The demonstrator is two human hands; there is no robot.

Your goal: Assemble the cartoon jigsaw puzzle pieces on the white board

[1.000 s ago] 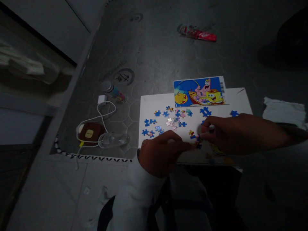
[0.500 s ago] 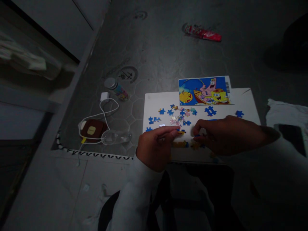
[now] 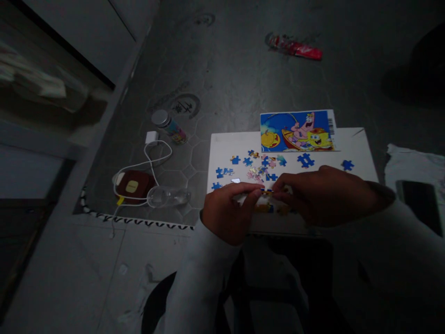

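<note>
Between both hands, above the white board (image 3: 225, 143), is a small yellow-and-blue jigsaw piece (image 3: 267, 191). My left hand (image 3: 231, 211) pinches its left side between thumb and fingers. From the right, my right hand (image 3: 313, 195) closes its fingertips on the piece's other end; whether it holds a second piece is hidden. Just below the hands lie yellow jigsaw pieces (image 3: 263, 208), partly covered. Beyond them, loose blue and pink jigsaw pieces (image 3: 255, 173) are scattered, with a joined blue cluster (image 3: 306, 160) to the right. A cartoon picture card (image 3: 297, 131) rests at the board's far edge.
Left of the board are a clear plastic bottle (image 3: 170, 196), a brown box (image 3: 134, 186) with a white cable and charger (image 3: 152, 138), and a lidded cylindrical tin (image 3: 170, 126). A red wrapper (image 3: 295, 47) lies far back. At right, a phone (image 3: 419, 204) rests by white cloth (image 3: 413, 162).
My right hand has moved left, and its fingertips now meet the piece held by my left hand. The left hand has barely shifted.
</note>
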